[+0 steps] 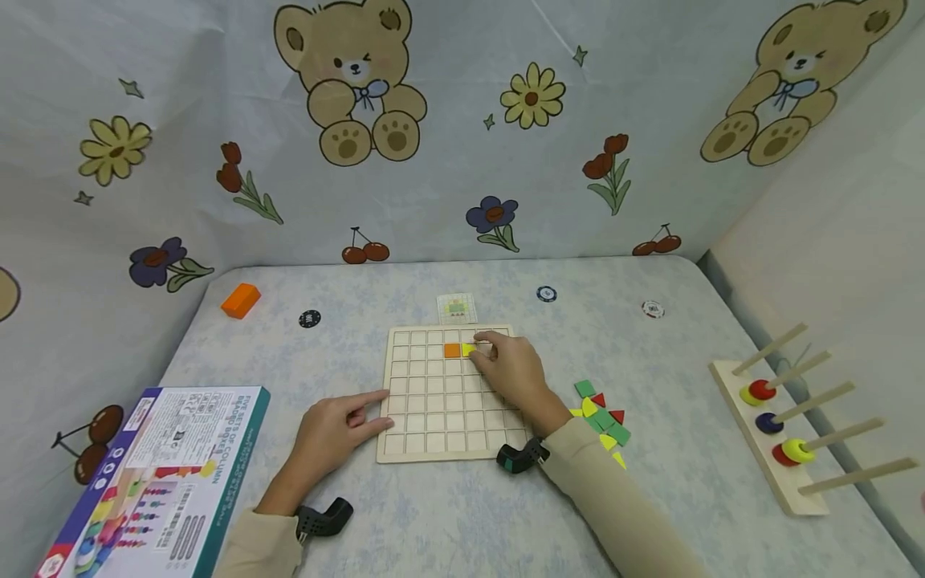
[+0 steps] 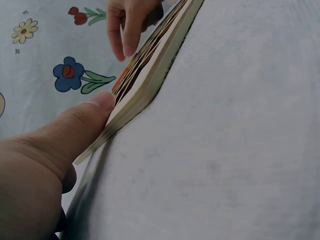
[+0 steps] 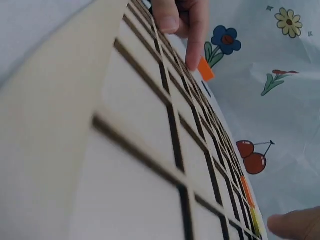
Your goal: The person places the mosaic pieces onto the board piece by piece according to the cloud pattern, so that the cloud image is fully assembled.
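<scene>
A wooden grid board (image 1: 444, 401) lies flat mid-table. An orange square tile (image 1: 452, 350) sits in a cell of its second row, and a yellow piece (image 1: 467, 349) lies in the cell just to the right. My right hand (image 1: 482, 348) reaches over the board, and its thumb and forefinger pinch the yellow piece's right side. In the right wrist view its fingertips (image 3: 192, 57) come down beside the orange tile (image 3: 205, 69). My left hand (image 1: 372, 405) rests on the table with straight fingers touching the board's left edge. Its thumb (image 2: 95, 107) lies against the board's edge (image 2: 145, 85).
Loose green, red and yellow pieces (image 1: 601, 417) lie right of the board, and a pattern card (image 1: 457, 307) behind it. Also here are an orange block (image 1: 241, 300), chips (image 1: 309, 319) (image 1: 546, 294) (image 1: 653, 309), a printed box (image 1: 155, 482) at front left and a peg rack with rings (image 1: 776, 429) at right.
</scene>
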The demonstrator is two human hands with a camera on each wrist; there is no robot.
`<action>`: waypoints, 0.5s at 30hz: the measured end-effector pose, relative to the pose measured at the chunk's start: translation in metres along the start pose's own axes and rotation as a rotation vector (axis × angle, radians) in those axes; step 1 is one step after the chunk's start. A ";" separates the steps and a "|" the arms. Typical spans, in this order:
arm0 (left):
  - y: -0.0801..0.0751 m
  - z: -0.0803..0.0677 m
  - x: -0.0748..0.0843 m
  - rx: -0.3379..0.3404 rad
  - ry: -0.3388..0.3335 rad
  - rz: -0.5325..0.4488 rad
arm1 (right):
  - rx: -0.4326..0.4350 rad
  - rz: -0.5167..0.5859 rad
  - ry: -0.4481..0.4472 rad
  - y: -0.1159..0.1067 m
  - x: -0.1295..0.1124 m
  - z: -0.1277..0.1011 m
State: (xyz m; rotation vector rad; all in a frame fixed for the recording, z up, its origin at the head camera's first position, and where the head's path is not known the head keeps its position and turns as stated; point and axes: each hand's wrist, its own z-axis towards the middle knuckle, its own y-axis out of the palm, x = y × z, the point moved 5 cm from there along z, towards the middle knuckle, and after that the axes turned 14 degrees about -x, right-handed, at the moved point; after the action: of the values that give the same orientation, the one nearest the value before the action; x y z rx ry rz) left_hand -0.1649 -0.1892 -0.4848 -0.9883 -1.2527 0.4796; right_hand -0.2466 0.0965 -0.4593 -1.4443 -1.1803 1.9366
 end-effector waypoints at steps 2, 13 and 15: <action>-0.001 0.001 0.001 0.002 0.000 -0.001 | -0.005 0.004 0.010 -0.013 0.000 -0.002; 0.000 0.002 0.002 -0.017 -0.015 -0.006 | -0.023 -0.034 0.011 -0.081 0.038 -0.068; 0.000 0.002 0.001 -0.017 -0.019 -0.005 | -0.047 -0.031 0.040 -0.085 0.051 -0.083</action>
State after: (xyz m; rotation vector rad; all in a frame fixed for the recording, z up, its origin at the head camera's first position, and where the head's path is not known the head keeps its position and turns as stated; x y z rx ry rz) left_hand -0.1662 -0.1878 -0.4843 -0.9966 -1.2774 0.4762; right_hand -0.1984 0.2108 -0.4234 -1.4732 -1.2306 1.8631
